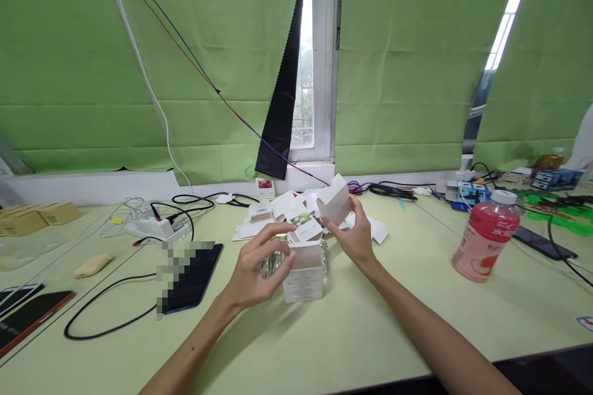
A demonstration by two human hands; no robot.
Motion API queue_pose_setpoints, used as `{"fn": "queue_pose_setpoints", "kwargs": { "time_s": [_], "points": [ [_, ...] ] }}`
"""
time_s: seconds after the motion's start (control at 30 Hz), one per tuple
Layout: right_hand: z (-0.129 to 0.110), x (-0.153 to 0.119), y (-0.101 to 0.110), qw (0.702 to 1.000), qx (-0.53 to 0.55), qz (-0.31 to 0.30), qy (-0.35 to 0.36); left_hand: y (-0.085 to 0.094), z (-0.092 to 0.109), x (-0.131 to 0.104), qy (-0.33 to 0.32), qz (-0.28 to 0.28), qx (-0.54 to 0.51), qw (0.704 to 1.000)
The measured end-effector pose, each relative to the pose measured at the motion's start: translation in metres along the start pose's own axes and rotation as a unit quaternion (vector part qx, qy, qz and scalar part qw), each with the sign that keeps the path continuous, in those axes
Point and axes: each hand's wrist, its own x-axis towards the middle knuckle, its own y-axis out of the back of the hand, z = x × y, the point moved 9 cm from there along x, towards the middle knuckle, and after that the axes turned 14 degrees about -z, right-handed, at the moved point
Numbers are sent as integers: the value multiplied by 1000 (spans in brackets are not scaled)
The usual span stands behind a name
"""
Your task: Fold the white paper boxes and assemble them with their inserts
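My right hand (356, 236) grips a small white carton (334, 200), raised and tilted over the pile, with the thumb in front and the fingers behind. A white box (303, 285) with printed text on its front stands on the table, its top open. At that box's upper left edge, my left hand (259, 264) has thumb and index finger closed together on the rim. Behind the box lie shiny silver-green packets (272, 264), partly hidden by my left hand. A flat box with a green and white picture (302, 220) rests among several loose white cartons (283, 203).
A pink drink bottle (486, 236) stands to the right, near a dark phone (545, 242). On the left lie a black tablet-like device (197, 278), a looped black cable (92, 338), a power strip (160, 229) and a beige object (93, 265). Wires run along the wall.
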Motion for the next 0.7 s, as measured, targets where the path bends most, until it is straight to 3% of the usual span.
{"fn": "queue_pose_setpoints", "kwargs": {
  "time_s": [0.23,0.7],
  "points": [
    [12,1,-3,997,68,-10,-47,-18,-8,-8,1,-50,39,998],
    [23,0,-12,989,124,-30,-74,-22,-13,-9,42,-30,-6,999]
  ]
}}
